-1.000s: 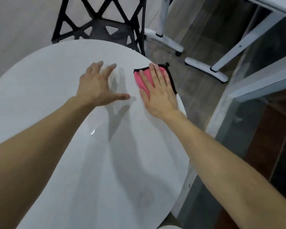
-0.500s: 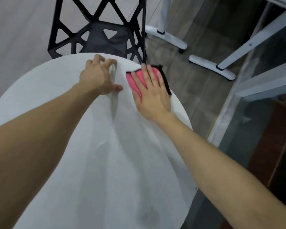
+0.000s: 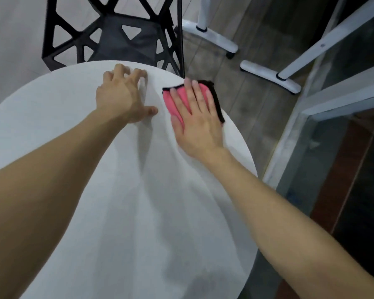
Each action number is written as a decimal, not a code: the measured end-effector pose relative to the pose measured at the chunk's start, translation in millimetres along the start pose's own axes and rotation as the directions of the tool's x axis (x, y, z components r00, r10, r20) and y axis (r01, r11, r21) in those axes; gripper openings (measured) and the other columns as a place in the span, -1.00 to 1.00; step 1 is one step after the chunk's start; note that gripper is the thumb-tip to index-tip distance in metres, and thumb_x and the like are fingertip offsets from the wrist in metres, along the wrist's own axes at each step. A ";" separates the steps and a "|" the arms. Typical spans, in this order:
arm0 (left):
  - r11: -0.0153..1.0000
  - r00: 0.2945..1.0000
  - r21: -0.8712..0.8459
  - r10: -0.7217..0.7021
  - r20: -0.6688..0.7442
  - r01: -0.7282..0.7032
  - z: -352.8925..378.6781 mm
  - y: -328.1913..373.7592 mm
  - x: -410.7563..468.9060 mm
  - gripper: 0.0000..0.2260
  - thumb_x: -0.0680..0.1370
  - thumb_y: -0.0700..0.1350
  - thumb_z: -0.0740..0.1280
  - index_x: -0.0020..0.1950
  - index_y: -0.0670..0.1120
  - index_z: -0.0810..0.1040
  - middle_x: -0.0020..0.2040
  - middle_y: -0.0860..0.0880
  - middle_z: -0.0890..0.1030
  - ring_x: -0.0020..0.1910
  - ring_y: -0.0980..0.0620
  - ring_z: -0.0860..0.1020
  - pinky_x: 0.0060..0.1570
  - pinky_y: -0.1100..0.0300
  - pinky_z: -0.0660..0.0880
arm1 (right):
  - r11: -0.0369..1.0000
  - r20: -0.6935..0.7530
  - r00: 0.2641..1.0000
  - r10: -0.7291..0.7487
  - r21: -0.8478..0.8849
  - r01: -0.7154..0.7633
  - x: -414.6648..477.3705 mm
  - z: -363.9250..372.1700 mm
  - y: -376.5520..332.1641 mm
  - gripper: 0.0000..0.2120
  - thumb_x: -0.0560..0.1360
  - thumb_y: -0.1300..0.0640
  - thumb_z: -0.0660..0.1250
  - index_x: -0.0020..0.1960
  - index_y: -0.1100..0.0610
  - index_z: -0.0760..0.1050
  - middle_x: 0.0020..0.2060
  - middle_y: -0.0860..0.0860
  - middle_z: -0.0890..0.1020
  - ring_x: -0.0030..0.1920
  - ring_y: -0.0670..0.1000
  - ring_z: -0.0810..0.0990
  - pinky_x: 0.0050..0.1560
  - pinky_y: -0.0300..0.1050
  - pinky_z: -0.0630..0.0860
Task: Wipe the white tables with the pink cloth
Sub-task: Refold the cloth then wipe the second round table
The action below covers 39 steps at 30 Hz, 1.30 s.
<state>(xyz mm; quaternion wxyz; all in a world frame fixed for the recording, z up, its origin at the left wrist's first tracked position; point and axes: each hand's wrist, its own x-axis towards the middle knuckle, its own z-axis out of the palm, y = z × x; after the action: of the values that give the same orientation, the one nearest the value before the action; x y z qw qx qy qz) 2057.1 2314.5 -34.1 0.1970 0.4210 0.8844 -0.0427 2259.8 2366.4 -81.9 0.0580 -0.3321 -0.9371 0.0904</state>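
Pink cloth [image 3: 168,99], black-edged, is lying flat under the right hand [image 3: 195,117], whose straight, spread fingers are pressing it down rather than gripping it; the cloth is sitting at the far right rim of the round white table [image 3: 138,212], its black border hanging a little over the edge. The left hand [image 3: 119,96] is bracing on the tabletop just beside it, fingers bent with their tips at the far rim, thumb spread out, holding nothing; the two hands are lying near each other but apart.

Compared with a second ago, the left hand is no longer lying flat toward the middle; it has been creeping out to the far edge, and the right hand has been pushing the cloth outward along the rim with it. That suggests the wiping is now reaching the last far strip of this table, with the nearer surface probably already covered; any other tables are likely still waiting.

Beyond the rim a black lattice chair [image 3: 117,39] is standing tucked close; white table legs [image 3: 216,43] are resting on the wooden floor [image 3: 231,93] to the right.
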 end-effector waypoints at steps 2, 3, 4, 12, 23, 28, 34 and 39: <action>1.000 1.000 -0.006 -0.007 -0.007 0.007 -0.7 -0.8 -0.6 -0.16 0.40 0.31 0.59 0.59 0.22 0.30 0.56 -0.04 0.29 0.53 -0.20 0.28 0.25 -0.21 0.50 | 1.000 -0.002 1.000 -0.021 -0.009 0.021 48.9 8.3 -9.5 -0.43 0.76 -0.09 -0.01 0.75 0.03 0.16 0.73 0.18 0.13 0.74 0.17 0.06 0.70 0.22 0.01; 1.000 1.000 -0.004 -0.010 -0.007 0.010 -1.2 -0.8 -1.2 -0.16 0.40 0.31 0.59 0.59 0.22 0.30 0.56 -0.04 0.29 0.53 -0.20 0.28 0.25 -0.21 0.50 | 0.999 -0.001 1.000 -0.030 -0.018 0.030 55.7 8.5 -10.2 -0.42 0.77 -0.10 -0.04 0.75 0.03 0.14 0.73 0.17 0.12 0.74 0.16 0.06 0.71 0.21 0.01; 1.000 1.000 0.001 -0.012 -0.004 0.012 -1.9 -0.2 -2.4 -0.15 0.39 0.32 0.59 0.59 0.23 0.30 0.56 -0.04 0.29 0.53 -0.20 0.28 0.25 -0.22 0.50 | 0.999 0.004 0.999 -0.041 -0.021 0.041 51.1 7.0 -7.6 -0.42 0.77 -0.10 -0.04 0.75 0.04 0.13 0.74 0.17 0.11 0.75 0.16 0.05 0.71 0.20 0.01; 0.999 1.000 -0.030 -0.024 0.002 0.024 -0.9 3.7 -7.0 -0.17 0.37 0.29 0.62 0.55 0.25 0.32 0.55 -0.03 0.29 0.52 -0.21 0.29 0.30 -0.22 0.48 | 0.996 0.261 0.963 0.072 0.023 -0.081 -208.8 -55.5 26.2 -0.40 0.80 -0.06 0.07 0.77 0.05 -0.01 0.76 0.09 -0.07 0.76 0.11 -0.12 0.70 0.29 0.09; 0.996 1.000 -0.082 -0.020 0.004 0.020 3.5 -1.6 -9.6 -0.14 0.42 0.26 0.60 0.63 0.24 0.26 0.62 -0.03 0.24 0.57 -0.20 0.25 0.35 -0.21 0.45 | 0.998 0.073 0.996 -0.053 -0.040 0.056 12.3 -8.0 7.3 -0.41 0.77 -0.10 -0.04 0.76 0.05 0.09 0.75 0.15 0.06 0.75 0.15 -0.01 0.72 0.21 -0.04; 0.997 1.000 -0.081 -0.008 -0.016 0.007 5.5 3.1 -14.0 -0.15 0.42 0.28 0.59 0.61 0.25 0.26 0.61 -0.03 0.25 0.56 -0.18 0.26 0.40 -0.17 0.41 | 0.998 0.218 0.975 -0.051 0.047 0.041 -162.7 -41.0 30.7 -0.39 0.78 -0.05 0.07 0.77 0.06 0.01 0.76 0.08 -0.03 0.76 0.11 -0.10 0.71 0.26 0.04; 0.997 1.000 -0.075 0.006 -0.006 -0.007 5.9 1.8 -12.8 -0.17 0.45 0.29 0.56 0.63 0.23 0.24 0.61 -0.04 0.25 0.57 -0.18 0.25 0.46 -0.12 0.38 | 0.999 0.184 0.982 -0.050 0.018 0.047 -122.1 -31.4 17.9 -0.40 0.78 -0.06 0.09 0.76 0.04 0.06 0.76 0.09 -0.01 0.76 0.10 -0.09 0.72 0.25 0.02; 0.985 0.999 -0.164 0.040 -0.030 -0.044 -12.2 -22.6 -5.0 -0.46 0.63 0.20 0.36 0.61 0.24 0.36 0.60 0.01 0.34 0.56 -0.11 0.32 0.45 -0.15 0.41 | 0.999 0.085 0.995 -0.049 -0.013 0.050 11.7 -0.6 -10.6 -0.39 0.75 -0.09 0.03 0.76 0.06 0.10 0.75 0.14 0.04 0.76 0.12 -0.04 0.71 0.24 0.00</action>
<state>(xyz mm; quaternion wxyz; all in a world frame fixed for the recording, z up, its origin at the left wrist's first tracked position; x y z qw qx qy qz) 2038.9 2299.3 -23.0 0.2200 0.4224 0.8784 0.0404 2244.4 2365.7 -78.5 0.0182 -0.3052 -0.9473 0.0960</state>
